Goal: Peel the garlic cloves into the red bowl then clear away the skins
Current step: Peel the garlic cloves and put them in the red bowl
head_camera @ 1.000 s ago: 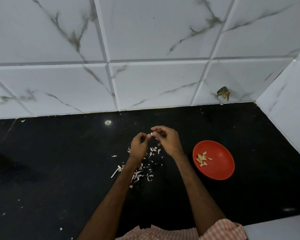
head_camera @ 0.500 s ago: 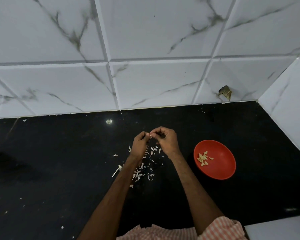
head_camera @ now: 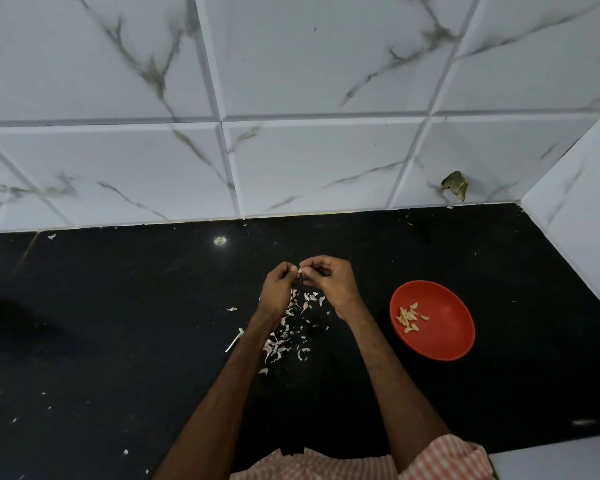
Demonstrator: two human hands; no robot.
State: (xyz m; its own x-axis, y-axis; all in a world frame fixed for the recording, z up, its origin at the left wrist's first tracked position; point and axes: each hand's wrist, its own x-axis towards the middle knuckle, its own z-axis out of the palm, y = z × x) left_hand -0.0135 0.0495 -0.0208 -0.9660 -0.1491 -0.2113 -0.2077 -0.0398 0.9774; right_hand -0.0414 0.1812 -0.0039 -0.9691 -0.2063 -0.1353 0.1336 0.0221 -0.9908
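Between the fingertips of both hands, raised just above the counter, sits the garlic clove [head_camera: 300, 270], a small pale piece mostly hidden by the fingers. The left hand [head_camera: 277, 289] pinches it with curled fingers and thumb. The right hand [head_camera: 330, 281], fingers curled too, picks at it from the other side, and the two hands touch at the tips. Whether any skin is left on the clove is too small to tell.

Directly below the hands lie the skins [head_camera: 284, 329], a loose scatter of pale flakes on the black counter [head_camera: 118, 323], with a thin white stem piece [head_camera: 234, 341] just beside them to the left. The red bowl [head_camera: 445, 341] stands to the right, apart from the hands, holding a few peeled cloves [head_camera: 409, 317].

The grip is narrow and the clove small, so it could slip and drop among the skins, where it would be hard to pick out. A flake clinging to the clove could ride into the bowl. Stray specks already dot the counter well away from the pile, and careless flicking would leave more to clear.
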